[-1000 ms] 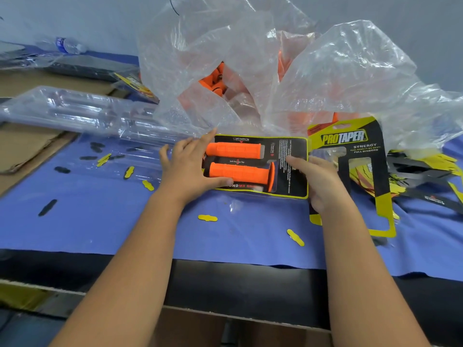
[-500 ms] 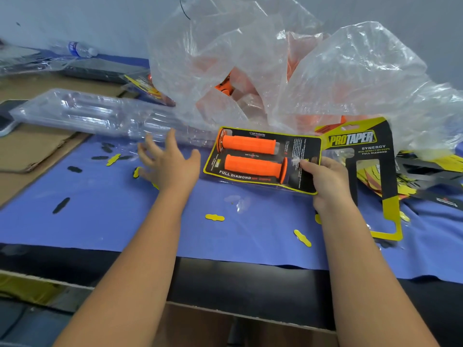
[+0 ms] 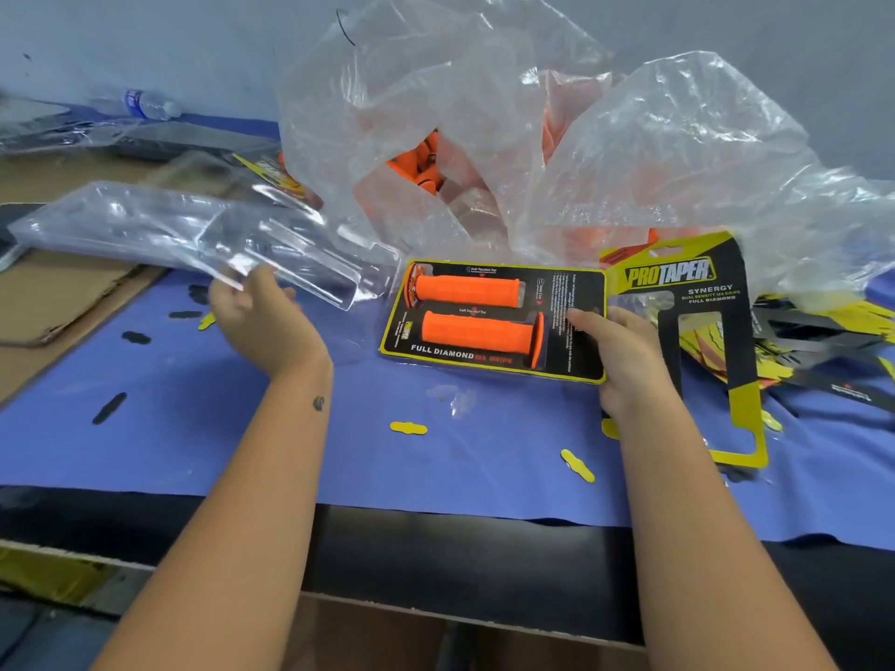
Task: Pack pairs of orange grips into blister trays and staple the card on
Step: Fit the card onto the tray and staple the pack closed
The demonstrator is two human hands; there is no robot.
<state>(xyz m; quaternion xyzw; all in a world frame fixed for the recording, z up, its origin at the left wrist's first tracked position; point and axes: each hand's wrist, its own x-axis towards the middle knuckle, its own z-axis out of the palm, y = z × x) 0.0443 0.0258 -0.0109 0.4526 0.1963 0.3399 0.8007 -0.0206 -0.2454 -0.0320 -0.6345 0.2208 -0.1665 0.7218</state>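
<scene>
Both forearms were bare, no sleeves in view. Left hand (image 3: 264, 322) and right hand (image 3: 624, 353) wore no gloves, rings or watch. One small dark mark (image 3: 318, 403) sat just below the left wrist.

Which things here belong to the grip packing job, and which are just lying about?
Job: grips on their card, held by the right hand; clear tray in the left hand; bag of grips; ProTaper card.
Lying about: water bottle; cardboard; card scraps.

Pale blue-grey wall (image 3: 145, 36) behind a blue-covered table (image 3: 193, 452), dark front edge.
</scene>
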